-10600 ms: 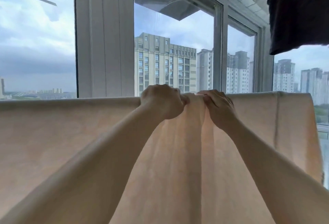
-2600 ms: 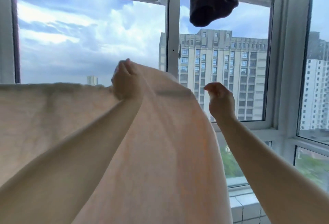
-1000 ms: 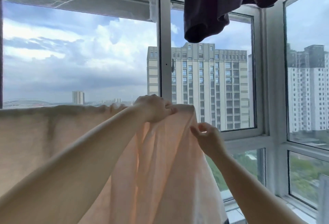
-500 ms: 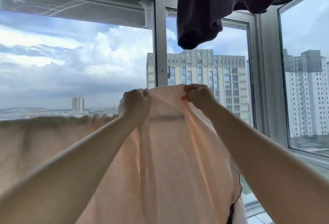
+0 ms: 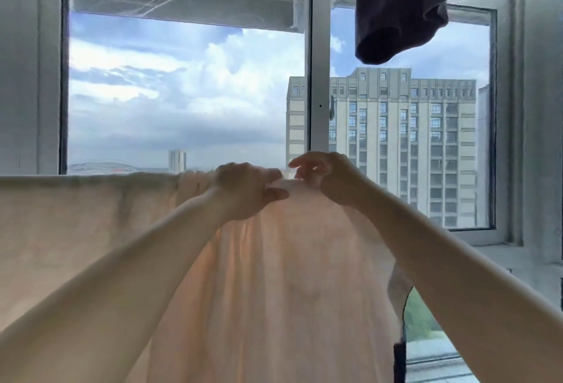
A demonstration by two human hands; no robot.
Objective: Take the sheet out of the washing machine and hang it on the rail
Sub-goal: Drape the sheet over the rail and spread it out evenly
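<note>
A pale peach sheet (image 5: 274, 291) is seen draped across the lower half of the frame, its top edge running level from the left edge to approx. the centre, where it is bunched; the rail beneath is hidden by the fabric. The left hand (image 5: 243, 190) is closed on the bunched top edge at centre frame, fabric pinched between thumb and curled fingers. The right hand (image 5: 326, 175), just beside it, is held w/ fingers loosely curled above the cloth; whether fabric is gripped can't be told. A dark garment (image 5: 411, 8) is hung at upper right. A window frame (image 5: 318, 78) and a tall building (image 5: 405, 145) are seen behind.
</note>
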